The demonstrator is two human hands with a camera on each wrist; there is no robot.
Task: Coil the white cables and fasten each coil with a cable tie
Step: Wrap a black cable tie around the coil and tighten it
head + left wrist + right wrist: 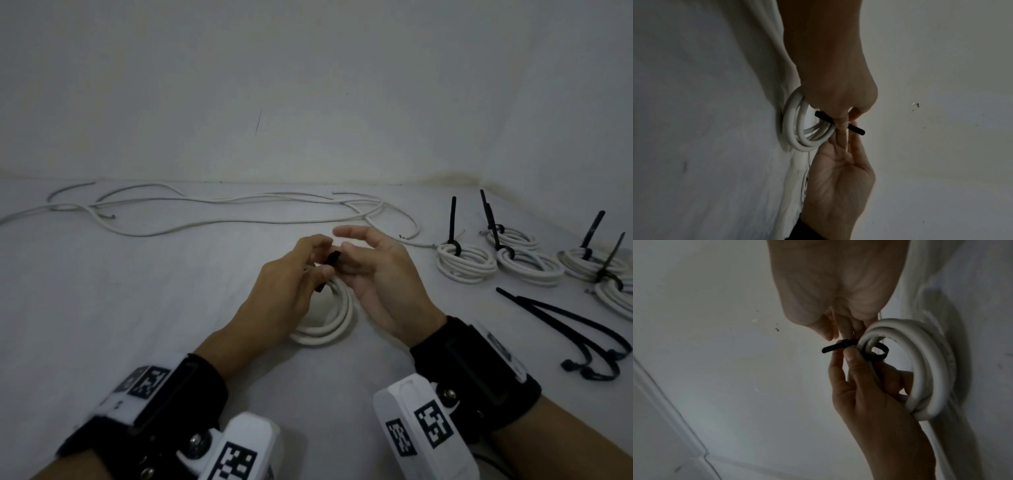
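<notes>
A small white cable coil (330, 320) lies half-raised on the white surface at the centre. My left hand (291, 284) grips its top, fingers through the ring, thumb pressing a black cable tie (331, 261) against the coil. In the right wrist view the cable tie (878, 353) loops round the coil (931, 369), and its tail sticks out to the left. My right hand (376, 274) meets the left from the right and pinches that tail; its index finger stays stretched out. The left wrist view shows both hands (838, 81) (838, 178) at the tie (856, 129).
Long loose white cables (212, 209) sprawl along the back near the wall. Several tied coils (466, 262) with upright black tie tails sit at the right. Spare black cable ties (582, 329) lie on the surface in front of them.
</notes>
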